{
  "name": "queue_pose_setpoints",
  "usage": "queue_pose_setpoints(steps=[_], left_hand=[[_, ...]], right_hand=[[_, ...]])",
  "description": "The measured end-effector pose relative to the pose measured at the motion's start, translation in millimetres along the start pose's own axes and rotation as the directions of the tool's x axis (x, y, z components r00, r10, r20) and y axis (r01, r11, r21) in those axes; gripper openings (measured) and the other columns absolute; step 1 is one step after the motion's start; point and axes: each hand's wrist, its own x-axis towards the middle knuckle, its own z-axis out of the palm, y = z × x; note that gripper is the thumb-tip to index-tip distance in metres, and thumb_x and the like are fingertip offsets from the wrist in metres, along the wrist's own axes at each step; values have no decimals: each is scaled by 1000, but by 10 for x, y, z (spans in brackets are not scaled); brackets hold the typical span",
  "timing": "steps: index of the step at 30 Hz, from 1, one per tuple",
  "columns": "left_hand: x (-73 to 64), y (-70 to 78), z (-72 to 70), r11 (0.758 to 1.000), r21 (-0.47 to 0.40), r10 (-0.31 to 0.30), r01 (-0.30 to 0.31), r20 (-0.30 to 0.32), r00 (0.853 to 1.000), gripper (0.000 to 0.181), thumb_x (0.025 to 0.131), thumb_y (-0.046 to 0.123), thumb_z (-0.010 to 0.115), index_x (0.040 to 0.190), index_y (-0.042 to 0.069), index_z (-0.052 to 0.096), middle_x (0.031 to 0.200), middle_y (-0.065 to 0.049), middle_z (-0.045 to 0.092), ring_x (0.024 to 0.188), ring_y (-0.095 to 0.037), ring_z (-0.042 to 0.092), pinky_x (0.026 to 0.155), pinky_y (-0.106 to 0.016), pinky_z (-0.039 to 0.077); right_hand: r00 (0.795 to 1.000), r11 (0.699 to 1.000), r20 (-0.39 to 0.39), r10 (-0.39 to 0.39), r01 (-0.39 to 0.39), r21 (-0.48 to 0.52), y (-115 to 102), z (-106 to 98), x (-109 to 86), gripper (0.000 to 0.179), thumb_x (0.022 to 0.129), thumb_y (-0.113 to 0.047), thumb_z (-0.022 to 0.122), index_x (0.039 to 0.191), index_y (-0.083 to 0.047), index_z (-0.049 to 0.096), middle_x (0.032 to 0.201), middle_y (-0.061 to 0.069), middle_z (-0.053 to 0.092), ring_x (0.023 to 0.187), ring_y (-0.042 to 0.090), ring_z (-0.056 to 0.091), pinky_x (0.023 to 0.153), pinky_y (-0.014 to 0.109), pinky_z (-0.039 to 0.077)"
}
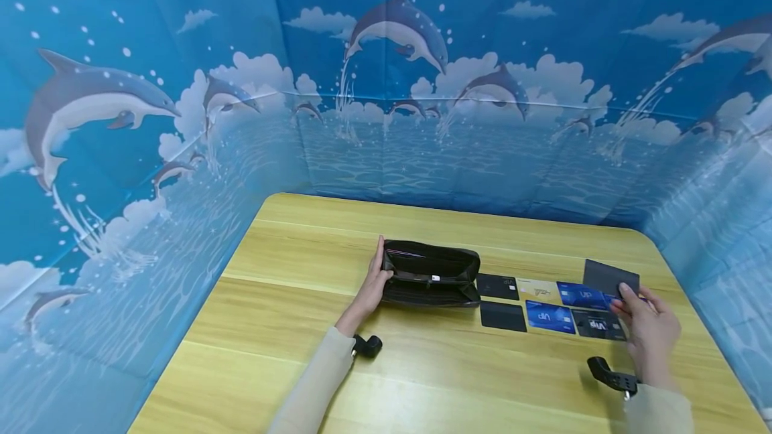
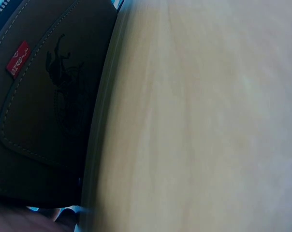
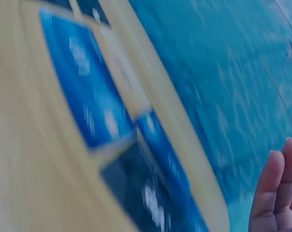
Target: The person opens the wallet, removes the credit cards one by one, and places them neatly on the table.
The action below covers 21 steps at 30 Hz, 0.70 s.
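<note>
A dark long wallet stands unzipped and gaping on the table, its inner pockets showing. My left hand grips its left end, thumb at the opening. In the left wrist view the wallet's outside shows stitching and a red tag. My right hand pinches a plain dark card above the right end of the card rows. Below that hand lie a black VIP card and a blue card. Fingers of the right hand show at the right wrist view's edge.
Right of the wallet, in two rows, lie a black chip card, a gold card, a dark card and a blue VIP card. A dolphin-print curtain surrounds the wooden table.
</note>
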Motion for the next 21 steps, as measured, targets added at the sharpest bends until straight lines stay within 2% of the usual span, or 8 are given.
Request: queue_pose_setpoints(steps=[3, 7, 10, 14, 19, 21], left_hand=[[-3, -1, -2, 1000, 1, 1, -1, -1, 1000, 69, 100, 7, 31, 152, 20, -13, 156, -2, -12, 141, -25, -7, 108, -55, 10], [-2, 4, 0, 1000, -1, 8, -8, 4, 1000, 68, 101, 7, 30, 151, 22, -13, 156, -2, -13, 141, -25, -7, 108, -55, 10], [0, 12, 2, 1000, 2, 14, -14, 12, 1000, 68, 101, 6, 30, 151, 20, -13, 156, -2, -14, 141, -25, -8, 108, -55, 9], [-3, 19, 2, 1000, 4, 21, -21, 16, 1000, 68, 100, 5, 30, 151, 17, -13, 156, -3, -13, 141, -26, -8, 108, -55, 9], [-9, 21, -10, 1000, 1, 13, -13, 13, 1000, 68, 101, 7, 30, 151, 22, -14, 156, -1, -14, 141, -24, -8, 108, -54, 9], [-11, 18, -13, 1000, 4, 11, -11, 12, 1000, 68, 101, 7, 30, 151, 23, -13, 156, -1, -13, 141, -24, -8, 108, -55, 9]], right_hand=[[998, 999, -57, 3, 0, 49, -54, -204, 45, 31, 74, -6, 79, 99, -11, 61, 69, 4, 69, 53, 16, 65, 50, 26, 52], [997, 996, -79, 14, -7, 92, -104, -464, 98, 12, 76, -4, 77, 84, -8, 68, 66, 5, 68, 54, 15, 65, 50, 27, 53], [990, 998, -135, 37, -28, 63, -119, -609, 116, 7, 78, -11, 77, 81, -11, 71, 65, 3, 67, 54, 13, 64, 49, 26, 52], [966, 997, -247, 76, -76, 9, -114, -723, 138, 8, 76, -22, 77, 82, -19, 72, 62, -2, 66, 52, 11, 63, 45, 25, 50], [946, 994, -307, 104, -105, 15, -93, -805, 192, 15, 75, -20, 78, 88, -22, 70, 62, -3, 66, 51, 11, 64, 44, 26, 50], [942, 994, -319, 101, -111, -14, -72, -833, 215, 22, 75, -20, 78, 94, -24, 67, 63, -6, 65, 52, 10, 64, 46, 26, 51]])
